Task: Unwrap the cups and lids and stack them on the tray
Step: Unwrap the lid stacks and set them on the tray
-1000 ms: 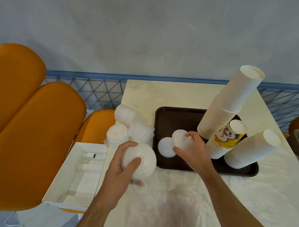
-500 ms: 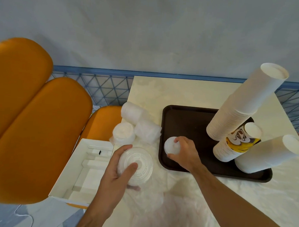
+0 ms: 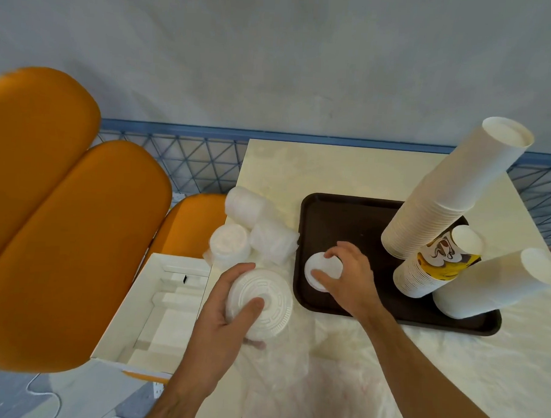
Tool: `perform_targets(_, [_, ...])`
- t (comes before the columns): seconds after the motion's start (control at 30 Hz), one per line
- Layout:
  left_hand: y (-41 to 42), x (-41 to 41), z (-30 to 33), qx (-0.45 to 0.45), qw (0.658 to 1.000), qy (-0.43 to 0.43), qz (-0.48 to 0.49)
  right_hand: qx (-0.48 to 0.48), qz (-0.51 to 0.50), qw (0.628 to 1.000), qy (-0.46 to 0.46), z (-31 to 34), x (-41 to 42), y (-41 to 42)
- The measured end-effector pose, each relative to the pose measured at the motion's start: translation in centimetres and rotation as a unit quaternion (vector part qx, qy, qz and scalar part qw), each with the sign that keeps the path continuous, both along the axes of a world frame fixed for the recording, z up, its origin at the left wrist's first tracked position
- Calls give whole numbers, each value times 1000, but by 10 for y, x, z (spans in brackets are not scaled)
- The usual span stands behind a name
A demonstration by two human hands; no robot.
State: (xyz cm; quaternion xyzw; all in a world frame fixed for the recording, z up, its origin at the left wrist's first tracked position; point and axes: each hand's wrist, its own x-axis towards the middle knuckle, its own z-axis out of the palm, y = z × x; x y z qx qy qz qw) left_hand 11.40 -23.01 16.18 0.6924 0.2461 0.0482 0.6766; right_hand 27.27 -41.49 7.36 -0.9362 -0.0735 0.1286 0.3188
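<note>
Fingers of the right hand [image 3: 348, 276] curl over a small stack of white plastic lids [image 3: 322, 269] that sits on the dark brown rectangular plastic tray [image 3: 340, 218], near its front left corner; the thumb lies against the near edge of the stack and the other fingertips rest on its far side. The left hand [image 3: 224, 314] grips a larger stack of translucent white ribbed lids [image 3: 260, 303], thumb pressed flat on the top lid and fingers wrapped round the side, held just above the crumpled clear plastic wrap [image 3: 292, 377] spread over the pale cream table [image 3: 326, 166] below both forearms.

Beyond the left hand, three wrapped rolls of white lids [image 3: 254, 230] lie bunched together at the table's left edge, beside the tray. To the right of the right hand, three stacks of cups stand upside down on the tray: a tall leaning stack of white paper cups [image 3: 451, 191], a shorter stack of cups with a yellow and brown print [image 3: 439, 263] in front of it, and a plain white cup stack [image 3: 498, 281] leaning furthest right, nearest the tray's front right corner.

Left of the left hand, an open white cardboard box [image 3: 162, 305] with white inserts sits off the table edge, next to rounded orange padded seat backs [image 3: 62, 215].
</note>
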Motion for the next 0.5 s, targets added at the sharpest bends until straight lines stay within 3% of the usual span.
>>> perform_targets(0.07, [-4,1,0,8,1000,-8,-6,119,-16,993,14,36,-13,4])
perform_targets(0.17, [-14,5,3,26,999,-26,-18,196,44,979,30,87,-42,11])
perform_targets(0.27, [-24,8,5,76,996,-39,-39,191,97,976,45,111,-65,10])
perform_targets(0.5, [-44,11,9,135,989,-42,-52,153,80,985,24,132,-78,-13])
